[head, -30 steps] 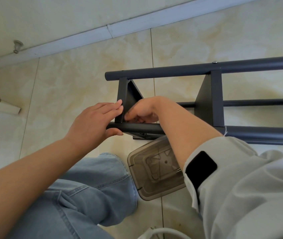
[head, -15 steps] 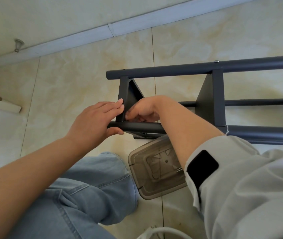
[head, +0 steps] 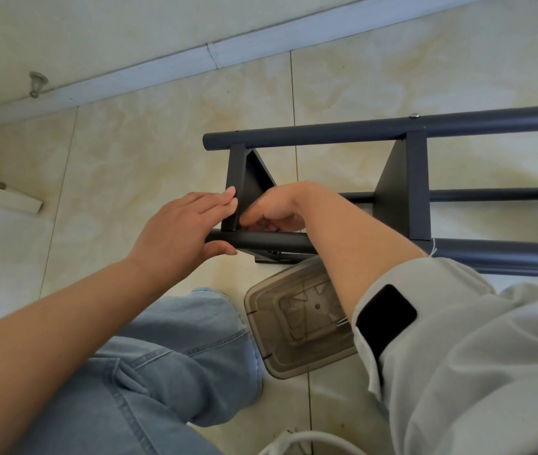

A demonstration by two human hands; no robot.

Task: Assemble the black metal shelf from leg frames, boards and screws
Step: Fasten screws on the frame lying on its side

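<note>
The left hand point(head: 176, 231) gripped the near round tube's end, thumb under, straight fingers against a flat board edge. The right hand point(head: 274, 211) curled behind that board, its grip hidden. The matte black shelf point(head: 418, 188) lay sideways on glossy floor tiles point(head: 136, 152), a smoky plastic box point(head: 297, 320) just nearer.
</note>
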